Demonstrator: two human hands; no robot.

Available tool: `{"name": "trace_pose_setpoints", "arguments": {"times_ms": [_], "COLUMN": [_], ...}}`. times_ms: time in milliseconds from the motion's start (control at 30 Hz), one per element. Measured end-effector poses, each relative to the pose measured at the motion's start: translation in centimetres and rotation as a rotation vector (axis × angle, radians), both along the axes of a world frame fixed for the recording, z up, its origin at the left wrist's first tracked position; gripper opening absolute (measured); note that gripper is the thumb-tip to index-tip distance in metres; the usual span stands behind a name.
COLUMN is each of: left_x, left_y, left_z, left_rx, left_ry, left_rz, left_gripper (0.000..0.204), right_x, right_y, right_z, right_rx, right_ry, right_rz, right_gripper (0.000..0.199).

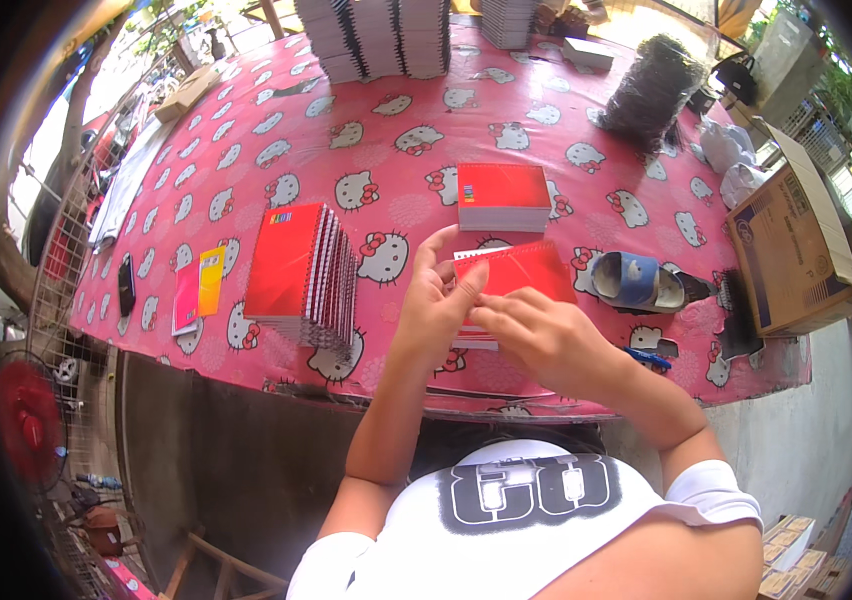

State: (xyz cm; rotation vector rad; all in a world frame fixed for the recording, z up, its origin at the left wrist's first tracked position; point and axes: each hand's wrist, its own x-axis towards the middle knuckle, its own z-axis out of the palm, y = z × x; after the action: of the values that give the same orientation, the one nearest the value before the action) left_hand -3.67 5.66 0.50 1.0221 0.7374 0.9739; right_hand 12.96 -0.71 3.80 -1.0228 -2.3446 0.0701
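A red-covered notebook (531, 268) lies in front of me near the table's front edge, with a row of small holes or coil along its far edge and white pages showing at its left. My left hand (434, 305) grips its left side, thumb on the cover. Over the near part of the cover, my right hand (546, 335) is closed, fingertips pinched beside the left thumb; whatever they hold is too small to make out. Just beyond sits a stack of red-covered pads (502, 188). To the left stands a taller stack of red spiral notebooks (291, 262).
Around the pink table (386, 330) lie a phone (127, 286), a yellow booklet (211, 280), a blue slipper (636, 282) and a blue-handled tool (649, 358). Spiral-bound stacks (376, 40) and a bundle of black coils (652, 88) stand farther back. An open cardboard box (796, 240) is at right.
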Motion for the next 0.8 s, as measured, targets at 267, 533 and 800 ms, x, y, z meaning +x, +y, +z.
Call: {"name": "trace_pose_setpoints", "arguments": {"times_ms": [267, 533, 800], "left_x": [1.3, 1.0, 4.6], "left_y": [-0.5, -2.2, -2.1], "left_z": [-2.5, -0.5, 1.4], "left_rx": [0.689, 0.955, 1.033], "left_ry": [0.285, 0.674, 0.734], "left_rz": [0.201, 0.369, 0.346], "left_gripper": [0.047, 0.047, 0.013], "right_x": [6.5, 3.5, 10.1], "right_y": [0.3, 0.1, -1.2], "right_z": [-4.2, -6.2, -3.6], "right_rx": [-0.606, -0.508, -0.050], "right_ry": [0.869, 0.846, 0.433], "right_rz": [-0.347, -0.282, -0.379], "right_gripper": [0.036, 0.033, 0.038]}}
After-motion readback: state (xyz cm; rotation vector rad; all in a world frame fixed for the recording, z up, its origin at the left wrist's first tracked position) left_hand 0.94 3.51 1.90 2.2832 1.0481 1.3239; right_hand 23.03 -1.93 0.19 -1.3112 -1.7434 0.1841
